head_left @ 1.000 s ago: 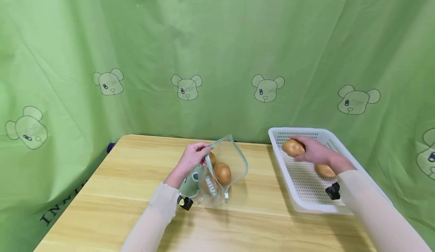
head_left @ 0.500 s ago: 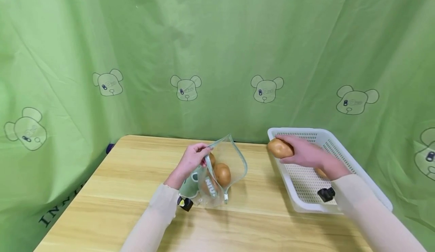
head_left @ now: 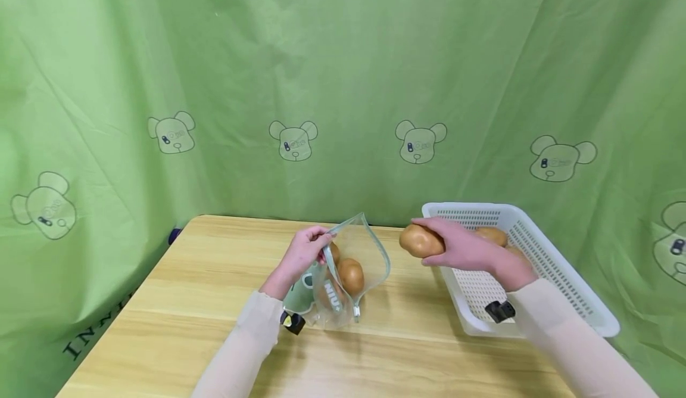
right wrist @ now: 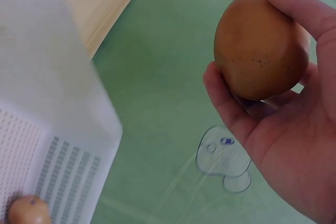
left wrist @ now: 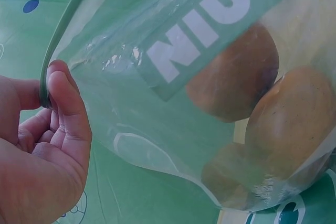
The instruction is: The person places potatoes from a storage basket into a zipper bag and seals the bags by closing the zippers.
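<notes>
My left hand pinches the rim of a clear zip bag with a green edge and a NIU+ label. The bag's mouth gapes towards the right, and its zip slider hangs at the near corner. Several brown potatoes lie inside it, partly veiled by the plastic. With fingers and thumb, my right hand grips a smooth, dark-speckled potato above the table, between bag and basket. In the right wrist view the thumb lies over its top and the fingers curl beneath.
A white perforated plastic basket stands at the table's right side, with potatoes in it, partly behind my right forearm. A green printed curtain hangs behind the wooden table. Black wrist cameras hang below both wrists.
My right hand has carried the potato left, out over the basket's left rim. More of the potatoes in the basket now show. The left hand and the bag have stayed in place.
</notes>
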A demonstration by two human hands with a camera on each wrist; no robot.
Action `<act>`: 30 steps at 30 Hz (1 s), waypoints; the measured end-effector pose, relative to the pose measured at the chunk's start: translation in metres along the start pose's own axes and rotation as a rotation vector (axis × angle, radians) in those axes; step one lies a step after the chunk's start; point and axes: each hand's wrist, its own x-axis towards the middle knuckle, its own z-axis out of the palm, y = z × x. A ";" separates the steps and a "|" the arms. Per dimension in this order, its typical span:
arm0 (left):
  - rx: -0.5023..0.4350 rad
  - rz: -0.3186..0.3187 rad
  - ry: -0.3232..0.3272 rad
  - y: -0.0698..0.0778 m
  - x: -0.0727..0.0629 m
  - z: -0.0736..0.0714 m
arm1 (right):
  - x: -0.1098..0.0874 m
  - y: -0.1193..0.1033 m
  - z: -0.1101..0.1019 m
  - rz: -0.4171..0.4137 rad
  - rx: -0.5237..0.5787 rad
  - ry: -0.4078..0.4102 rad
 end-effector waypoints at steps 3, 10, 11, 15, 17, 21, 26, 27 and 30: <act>-0.006 -0.004 0.013 -0.009 0.005 0.000 | 0.003 -0.009 0.004 0.007 0.019 -0.017; -0.010 0.007 0.038 -0.009 0.005 0.003 | 0.011 -0.029 0.011 0.009 0.106 -0.005; -0.008 0.009 0.038 -0.009 0.005 0.003 | 0.012 -0.031 0.012 0.008 0.117 -0.002; -0.006 0.004 0.037 -0.008 0.004 0.004 | 0.017 -0.038 0.016 -0.007 0.177 -0.008; -0.008 0.003 0.040 -0.007 0.004 0.004 | 0.020 -0.041 0.020 -0.017 0.201 -0.014; -0.016 0.010 0.044 -0.007 0.004 0.005 | 0.026 -0.046 0.027 -0.060 0.201 -0.008; -0.021 0.005 0.019 -0.004 0.004 0.004 | 0.031 -0.051 0.035 -0.107 0.187 -0.017; -0.019 0.001 0.012 -0.003 0.004 0.004 | 0.032 -0.052 0.037 -0.104 0.185 -0.027; -0.007 -0.003 -0.008 -0.001 0.004 0.003 | 0.036 -0.054 0.041 -0.099 0.151 -0.053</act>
